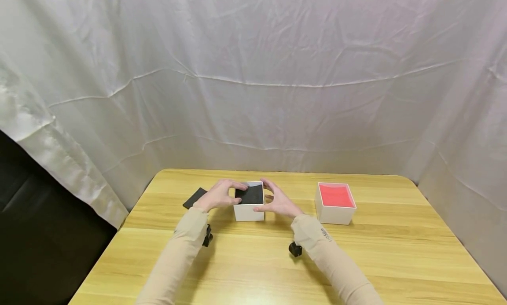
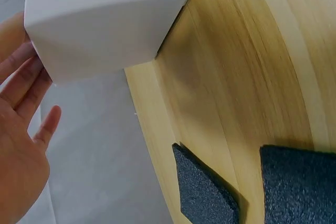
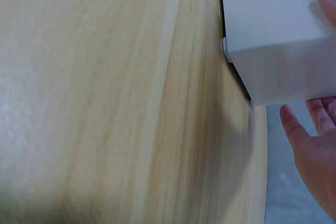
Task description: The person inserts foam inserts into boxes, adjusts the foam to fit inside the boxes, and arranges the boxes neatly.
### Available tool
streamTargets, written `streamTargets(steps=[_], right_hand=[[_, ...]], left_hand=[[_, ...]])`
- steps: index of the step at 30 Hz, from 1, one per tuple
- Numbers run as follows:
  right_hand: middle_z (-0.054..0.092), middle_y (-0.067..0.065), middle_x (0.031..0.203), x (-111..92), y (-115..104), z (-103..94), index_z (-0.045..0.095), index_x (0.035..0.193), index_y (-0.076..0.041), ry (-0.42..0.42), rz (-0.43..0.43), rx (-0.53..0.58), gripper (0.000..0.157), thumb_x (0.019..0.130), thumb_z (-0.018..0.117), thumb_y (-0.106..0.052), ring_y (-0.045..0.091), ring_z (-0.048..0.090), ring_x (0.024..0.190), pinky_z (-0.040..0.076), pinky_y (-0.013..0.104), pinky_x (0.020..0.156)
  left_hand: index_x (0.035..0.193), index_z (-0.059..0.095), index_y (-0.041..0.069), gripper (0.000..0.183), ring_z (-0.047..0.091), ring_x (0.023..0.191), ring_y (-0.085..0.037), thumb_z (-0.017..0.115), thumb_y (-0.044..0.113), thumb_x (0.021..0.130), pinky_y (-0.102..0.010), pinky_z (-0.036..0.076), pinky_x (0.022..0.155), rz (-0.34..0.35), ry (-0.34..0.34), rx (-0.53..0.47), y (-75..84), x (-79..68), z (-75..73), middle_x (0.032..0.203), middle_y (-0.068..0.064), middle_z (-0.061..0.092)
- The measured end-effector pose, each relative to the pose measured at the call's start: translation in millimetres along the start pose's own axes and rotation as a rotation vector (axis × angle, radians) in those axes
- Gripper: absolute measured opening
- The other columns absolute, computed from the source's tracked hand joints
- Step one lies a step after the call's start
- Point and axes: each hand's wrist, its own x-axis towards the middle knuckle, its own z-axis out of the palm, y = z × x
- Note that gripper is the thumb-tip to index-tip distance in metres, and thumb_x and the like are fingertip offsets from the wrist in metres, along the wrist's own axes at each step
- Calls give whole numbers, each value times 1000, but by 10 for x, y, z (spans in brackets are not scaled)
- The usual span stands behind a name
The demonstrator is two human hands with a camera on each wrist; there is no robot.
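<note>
A white square box (image 1: 249,213) stands on the table with a black foam piece (image 1: 251,194) inside its upper opening. My left hand (image 1: 220,195) reaches over the box's left rim, thumb and fingertips touching the foam near its left edge. On the other side, my right hand (image 1: 279,203) holds the box, thumb on the front face and fingers toward the back right corner. The left wrist view shows the fingers partly hidden behind the box (image 2: 100,40). In the right wrist view, the thumb lies against the box wall (image 3: 273,14).
A second white box (image 1: 336,214) with a red piece (image 1: 336,195) inside stands to the right. Black foam pieces (image 2: 205,187) lie on the table at the left, beside the left hand. Behind the wooden table (image 1: 253,261) hangs a pale curtain (image 1: 277,120).
</note>
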Motion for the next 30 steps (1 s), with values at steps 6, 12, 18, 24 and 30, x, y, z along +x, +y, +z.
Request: streamTargets(steps=[6,12,18,24,30], right_hand=[[30,24,161,-5,-2,-4,21,159,-2,6,-19,-7,104,79,86,-12,42,29,150,34,55,120],[29,21,162,2,9,-3,20,159,-4,-3,-8,4,105,78,86,-11,39,27,152,33,54,121],[28,22,163,-5,16,-4,20,159,-4,-8,-15,1,105,79,86,-12,40,27,152,33,55,120],[27,21,163,-6,14,-6,19,160,-5,-9,-2,2,105,79,86,-12,39,26,153,33,54,121],[27,22,163,-7,12,-7,20,159,-4,0,-5,-1,106,78,87,-10,41,27,152,33,54,121]], left_hand=[[125,72,8,39,57,133,-31,75,5,86,-49,45,113,-16,10,3,19,33,26,135,-9,67],[124,72,7,39,59,132,-31,73,3,86,-50,46,112,4,43,-57,-8,9,67,134,-10,68],[122,72,5,36,60,130,-32,71,2,87,-49,46,111,52,66,-63,-38,-13,95,132,-11,69],[121,74,8,33,60,130,-32,71,5,88,-50,47,110,19,42,-9,7,-1,82,132,-11,69],[125,70,5,36,58,132,-33,72,5,89,-52,41,115,9,122,-230,-74,-74,67,133,-13,68]])
